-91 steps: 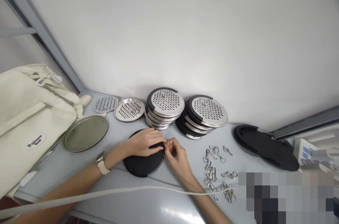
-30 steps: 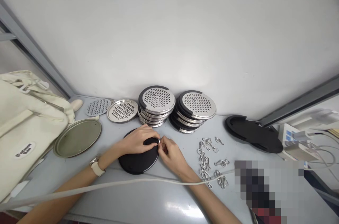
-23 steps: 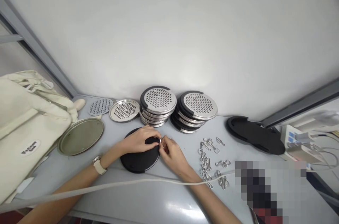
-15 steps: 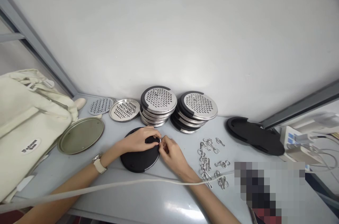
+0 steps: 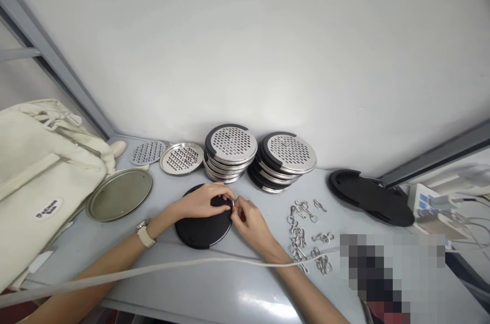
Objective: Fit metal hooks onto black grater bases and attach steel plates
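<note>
A black round plate [image 5: 202,229] lies on the grey table, a strip of shiny metal showing along its lower right rim. My left hand [image 5: 204,200] rests over it from the left, thumb and fingers closed about its upper right edge. At that edge my right hand [image 5: 250,222] pinches a small shiny metal clip [image 5: 233,202], mostly covered by fingertips. Both hands' fingertips nearly meet there. To the right lies a loose group of metal snap hooks with rings [image 5: 297,237]. Behind stand two stacks of round graters with black rims, a left stack [image 5: 233,144] and a right stack [image 5: 290,152].
A loose grater disc [image 5: 181,159], a perforated plate [image 5: 148,152] and an olive round lid [image 5: 119,195] lie left. A cream bag [image 5: 49,176] stands beside them. Black covers [image 5: 371,199] and a power strip [image 5: 423,201] are right. A pale cord [image 5: 191,264] crosses the foreground.
The view has shifted slightly. Both hands stay at the plate's edge, the fingers barely moving around the metal clip.
</note>
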A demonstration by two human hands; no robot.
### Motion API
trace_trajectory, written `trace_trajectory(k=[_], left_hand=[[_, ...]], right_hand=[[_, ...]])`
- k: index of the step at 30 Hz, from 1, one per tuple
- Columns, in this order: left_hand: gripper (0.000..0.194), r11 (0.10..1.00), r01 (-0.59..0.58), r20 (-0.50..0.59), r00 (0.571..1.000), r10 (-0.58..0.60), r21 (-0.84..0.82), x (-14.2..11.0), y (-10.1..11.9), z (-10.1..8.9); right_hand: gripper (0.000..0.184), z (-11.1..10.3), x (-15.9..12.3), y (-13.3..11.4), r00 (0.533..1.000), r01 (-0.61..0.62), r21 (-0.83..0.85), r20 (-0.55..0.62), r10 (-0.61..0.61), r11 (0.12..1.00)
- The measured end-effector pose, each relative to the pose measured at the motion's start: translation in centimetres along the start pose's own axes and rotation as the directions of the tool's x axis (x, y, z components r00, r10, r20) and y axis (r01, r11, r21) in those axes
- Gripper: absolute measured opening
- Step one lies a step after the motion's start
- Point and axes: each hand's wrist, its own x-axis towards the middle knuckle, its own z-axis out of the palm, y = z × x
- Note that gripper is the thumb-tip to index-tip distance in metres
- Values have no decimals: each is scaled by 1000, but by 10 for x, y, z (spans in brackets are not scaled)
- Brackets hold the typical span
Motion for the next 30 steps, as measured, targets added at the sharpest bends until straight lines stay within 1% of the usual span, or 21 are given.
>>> trace_trajectory(k=[5, 7, 11, 16, 22, 30], left_hand=[[19, 1000, 20, 2, 1000, -20, -15, 1, 0, -1], [18, 1000, 11, 4, 1000, -11, -8, 1, 0, -1], [17, 999, -25, 16, 1000, 24, 45, 1, 2, -1], [24, 991, -45, 15, 999, 43, 126, -1, 4, 0], [13, 970, -57, 0, 998, 59, 235, -2, 1, 2], [13, 971, -78, -4, 997, 81, 228, -2, 1, 2]], right_hand=[[12, -1, -1, -1, 1000, 14, -1, 2, -14, 1000], [12, 0, -1, -1, 1000, 10, 4, 0, -10, 1000], [13, 0, -1, 0, 1000, 1, 26, -3, -1, 1000], [14, 0, 0, 0, 1000, 17, 34, -2, -17, 999], [18, -2, 1, -1, 999, 43, 35, -15, -42, 998], [16, -5, 0, -3, 999, 33, 51, -7, -33, 998]])
